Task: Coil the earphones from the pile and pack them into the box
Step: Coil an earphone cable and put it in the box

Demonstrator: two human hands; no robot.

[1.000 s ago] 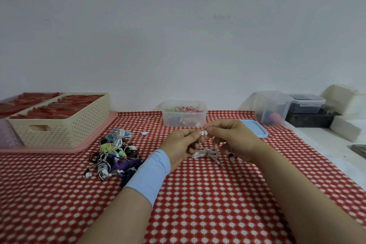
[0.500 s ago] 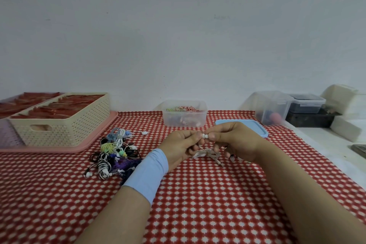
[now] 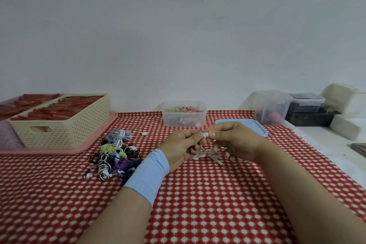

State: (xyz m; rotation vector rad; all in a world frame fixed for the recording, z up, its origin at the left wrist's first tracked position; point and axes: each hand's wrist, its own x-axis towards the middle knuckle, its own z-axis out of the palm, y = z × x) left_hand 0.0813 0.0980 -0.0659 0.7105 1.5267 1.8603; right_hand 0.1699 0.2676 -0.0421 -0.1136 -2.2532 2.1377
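The left hand (image 3: 179,149) and right hand (image 3: 236,140) both pinch the white earphones (image 3: 209,154) at the buds (image 3: 206,134), just above the checked cloth (image 3: 198,194). Curled fingers hide part of the cord. The wound bundle hangs crosswise, its plug (image 3: 220,163) pointing down and right. The pile (image 3: 114,152) lies to the left and the clear box (image 3: 184,123) stands behind.

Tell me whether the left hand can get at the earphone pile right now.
Probably yes: the pile lies near the left hand, nothing between them. But that hand and the right hand pinch a white earphone, so it must let go first.
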